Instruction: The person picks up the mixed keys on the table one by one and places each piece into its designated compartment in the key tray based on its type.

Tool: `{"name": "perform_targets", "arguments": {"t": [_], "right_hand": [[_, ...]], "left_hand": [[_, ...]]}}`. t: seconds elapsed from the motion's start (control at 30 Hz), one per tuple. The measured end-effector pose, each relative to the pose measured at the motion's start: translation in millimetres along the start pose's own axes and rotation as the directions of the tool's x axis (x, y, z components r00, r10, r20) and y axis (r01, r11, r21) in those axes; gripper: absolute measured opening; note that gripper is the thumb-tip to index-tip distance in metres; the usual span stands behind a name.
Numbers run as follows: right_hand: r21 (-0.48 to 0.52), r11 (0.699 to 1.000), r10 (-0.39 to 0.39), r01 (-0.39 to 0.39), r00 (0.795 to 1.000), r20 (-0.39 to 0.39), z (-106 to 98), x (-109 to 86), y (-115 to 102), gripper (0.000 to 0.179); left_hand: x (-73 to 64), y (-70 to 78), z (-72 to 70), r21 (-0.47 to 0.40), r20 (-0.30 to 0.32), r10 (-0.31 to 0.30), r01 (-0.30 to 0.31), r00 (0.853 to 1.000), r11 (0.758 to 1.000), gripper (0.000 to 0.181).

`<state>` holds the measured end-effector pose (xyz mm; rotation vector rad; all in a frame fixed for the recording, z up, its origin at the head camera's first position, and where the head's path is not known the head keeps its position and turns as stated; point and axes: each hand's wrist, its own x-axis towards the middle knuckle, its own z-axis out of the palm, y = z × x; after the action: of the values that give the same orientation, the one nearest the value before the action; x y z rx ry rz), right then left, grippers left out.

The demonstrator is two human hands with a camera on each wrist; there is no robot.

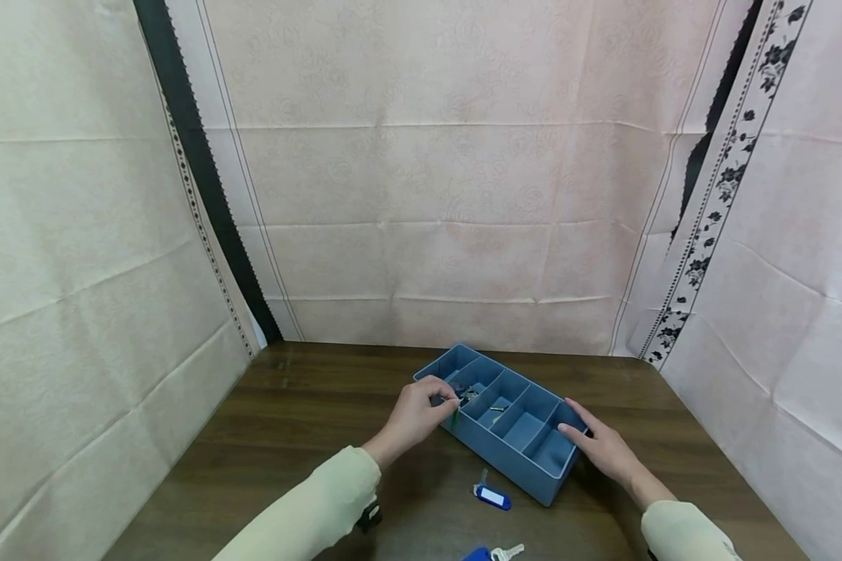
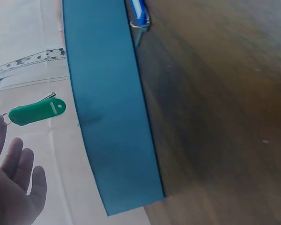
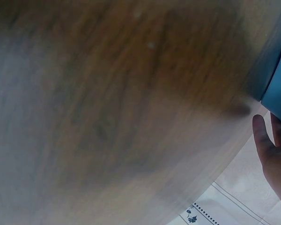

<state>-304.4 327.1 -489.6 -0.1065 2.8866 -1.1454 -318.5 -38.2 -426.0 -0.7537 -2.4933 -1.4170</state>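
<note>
Left hand [image 1: 421, 409]: thumb and finger pinching the ring of a green key tag [image 2: 35, 112], other fingers loosely curled. Tag is at the left part of the blue box [image 1: 501, 452], near its close long wall; in the left wrist view it's apart from that wall. Can't tell if it's over the rim or just outside.

Right hand [image 1: 606, 452]: gripping the box at its right end, thumb over the rim, finger along the outside.

Box sits at an angle on the bench [image 1: 323, 452], divided into compartments. Metal bits [image 1: 468, 394] in one toward the left, a small item [image 1: 498, 408] in the next one right; both too small to identify.

Blue tag [image 1: 493, 497] with a key lies on the bench just beside the box. Second blue tag [image 1: 477, 555] with a silver key [image 1: 507, 552] is nearer the person, cut by the frame edge. Pale cloth [image 1: 463, 179] hangs behind.
</note>
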Motion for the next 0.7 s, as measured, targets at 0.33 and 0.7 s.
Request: {"name": "perform_targets", "arguments": {"t": [0.33, 0.7], "right_hand": [[0.005, 1.0, 0.007, -0.007, 1.0, 0.003, 0, -0.2, 0, 0.078], [0.01, 1.0, 0.005, -0.005, 1.0, -0.001, 0, 0.5, 1, 0.078]], "left_hand": [[18.7, 21.5, 12.0, -0.016, -0.014, 0.01, -0.01, 1.0, 1.0, 0.009], [43.1, 44.3, 34.9, -0.021, -0.033, 0.005, -0.006, 0.999, 1.0, 0.011]]}}
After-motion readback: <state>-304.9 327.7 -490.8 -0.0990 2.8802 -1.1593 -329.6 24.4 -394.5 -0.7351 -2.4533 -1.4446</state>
